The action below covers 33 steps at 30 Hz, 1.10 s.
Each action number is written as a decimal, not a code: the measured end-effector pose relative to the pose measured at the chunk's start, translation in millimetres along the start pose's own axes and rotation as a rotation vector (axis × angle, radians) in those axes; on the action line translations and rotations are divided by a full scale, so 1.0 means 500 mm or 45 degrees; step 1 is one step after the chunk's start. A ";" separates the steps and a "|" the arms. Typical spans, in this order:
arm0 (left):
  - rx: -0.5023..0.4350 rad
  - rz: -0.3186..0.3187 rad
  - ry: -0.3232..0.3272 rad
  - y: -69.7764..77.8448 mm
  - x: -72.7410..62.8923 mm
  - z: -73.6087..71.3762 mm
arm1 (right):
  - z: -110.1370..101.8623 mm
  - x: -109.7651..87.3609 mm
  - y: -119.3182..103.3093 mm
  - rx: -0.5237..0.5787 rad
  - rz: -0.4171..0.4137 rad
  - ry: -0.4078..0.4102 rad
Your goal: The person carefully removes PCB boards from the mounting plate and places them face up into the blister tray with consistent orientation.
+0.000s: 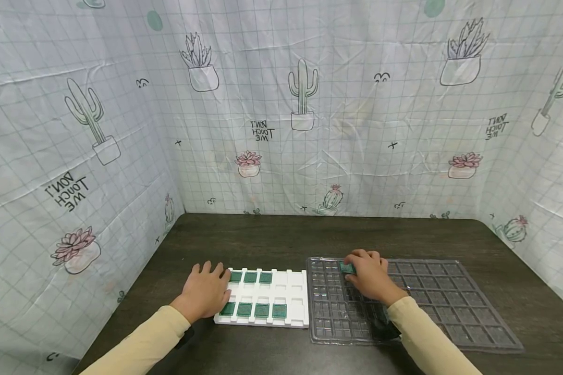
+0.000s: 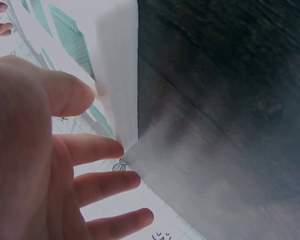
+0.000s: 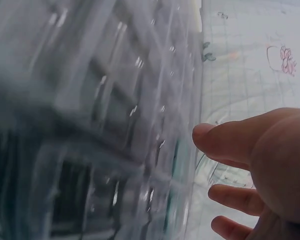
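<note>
At your far left, your left hand (image 1: 203,291) lies with fingers spread at the left end of the white tray (image 1: 296,324), gripping nothing; whether the fingertips press on it is hard to tell. The white tray looks light and fairly stiff, likely to slide if nudged, so steady it by the outer wall. In it sit green chips (image 1: 261,310), three in the far row and four in the near one. Further right, a single green square (image 1: 346,267) is at your right fingertips, over the left part of the clear tray (image 1: 431,269); you cannot tell from these views whether your right hand (image 1: 369,272) pinches it or just touches it. Expect that piece to be light, rigid and perhaps fragile: take it by opposite edges, sparing its face. The clear tray seems thin, slick and prone to flexing, so handle it by the rim.
</note>
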<state>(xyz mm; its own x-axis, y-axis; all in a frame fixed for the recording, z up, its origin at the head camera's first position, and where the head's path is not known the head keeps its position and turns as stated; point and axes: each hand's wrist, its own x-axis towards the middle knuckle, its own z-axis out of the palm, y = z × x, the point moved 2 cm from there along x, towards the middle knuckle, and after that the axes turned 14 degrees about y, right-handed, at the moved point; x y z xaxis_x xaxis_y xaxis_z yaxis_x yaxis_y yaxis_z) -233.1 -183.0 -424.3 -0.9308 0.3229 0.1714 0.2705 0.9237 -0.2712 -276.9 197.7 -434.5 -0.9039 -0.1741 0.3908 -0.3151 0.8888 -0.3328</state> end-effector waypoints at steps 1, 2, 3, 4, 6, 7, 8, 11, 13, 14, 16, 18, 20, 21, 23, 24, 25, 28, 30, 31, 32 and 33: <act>0.001 0.001 -0.001 0.000 0.000 0.000 | 0.000 0.000 -0.005 0.005 -0.013 0.001; 0.004 0.003 -0.002 0.000 0.000 0.000 | -0.001 -0.001 -0.009 0.012 -0.026 0.001; 0.007 0.005 -0.003 0.000 0.000 0.001 | -0.001 -0.001 -0.014 0.021 -0.039 0.002; 0.009 0.008 -0.002 0.000 0.000 0.001 | -0.001 -0.002 -0.020 0.025 -0.054 0.004; 0.016 0.013 0.001 0.000 -0.001 0.001 | -0.002 -0.004 -0.032 0.036 -0.080 0.009; 0.020 0.016 0.003 0.000 -0.001 0.001 | -0.002 -0.005 -0.040 0.041 -0.094 0.012; 0.023 0.017 0.003 0.000 -0.001 0.001 | -0.002 -0.006 -0.047 0.043 -0.105 0.016; 0.031 0.019 0.000 0.000 -0.002 0.001 | 0.000 -0.010 -0.071 0.045 -0.140 0.023; 0.035 0.018 -0.005 0.000 -0.003 0.000 | 0.002 -0.014 -0.087 0.040 -0.160 0.022; 0.036 0.017 -0.007 -0.001 -0.003 -0.001 | 0.003 -0.016 -0.095 0.036 -0.171 0.022; 0.037 0.015 -0.009 -0.001 -0.003 -0.002 | 0.005 -0.020 -0.110 0.039 -0.187 0.013; 0.035 0.015 -0.005 -0.002 -0.004 -0.004 | 0.006 -0.024 -0.125 0.040 -0.203 0.002; 0.034 0.015 -0.001 -0.002 -0.004 -0.005 | 0.006 -0.028 -0.139 0.035 -0.216 -0.006; 0.033 0.015 -0.001 -0.002 -0.004 -0.005 | 0.006 -0.030 -0.145 0.043 -0.221 -0.011; 0.032 0.012 -0.003 -0.002 -0.005 -0.006 | 0.007 -0.032 -0.154 0.046 -0.232 -0.014; 0.033 0.011 -0.004 -0.002 -0.005 -0.006 | 0.008 -0.033 -0.157 0.042 -0.236 -0.014; 0.031 0.009 -0.007 -0.002 -0.005 -0.006 | 0.009 -0.033 -0.159 0.042 -0.237 -0.015; 0.023 0.003 -0.012 -0.002 -0.004 -0.006 | 0.014 -0.034 -0.165 0.044 -0.244 -0.020; 0.020 0.001 -0.015 -0.003 -0.004 -0.005 | 0.016 -0.035 -0.170 0.041 -0.250 -0.023; 0.018 0.000 -0.017 -0.003 -0.003 -0.004 | 0.016 -0.036 -0.173 0.045 -0.252 -0.024; 0.018 -0.002 -0.019 -0.003 -0.003 -0.004 | 0.016 -0.037 -0.176 0.049 -0.255 -0.027; 0.019 -0.003 -0.022 -0.004 -0.003 -0.003 | 0.017 -0.038 -0.178 0.050 -0.260 -0.028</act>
<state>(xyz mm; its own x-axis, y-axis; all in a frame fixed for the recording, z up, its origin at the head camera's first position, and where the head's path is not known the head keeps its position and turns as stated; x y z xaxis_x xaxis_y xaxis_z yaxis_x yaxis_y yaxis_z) -232.0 -185.0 -422.6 -0.9354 0.3174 0.1559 0.2651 0.9212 -0.2848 -233.9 118.2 -419.7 -0.8262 -0.3584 0.4347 -0.5028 0.8171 -0.2821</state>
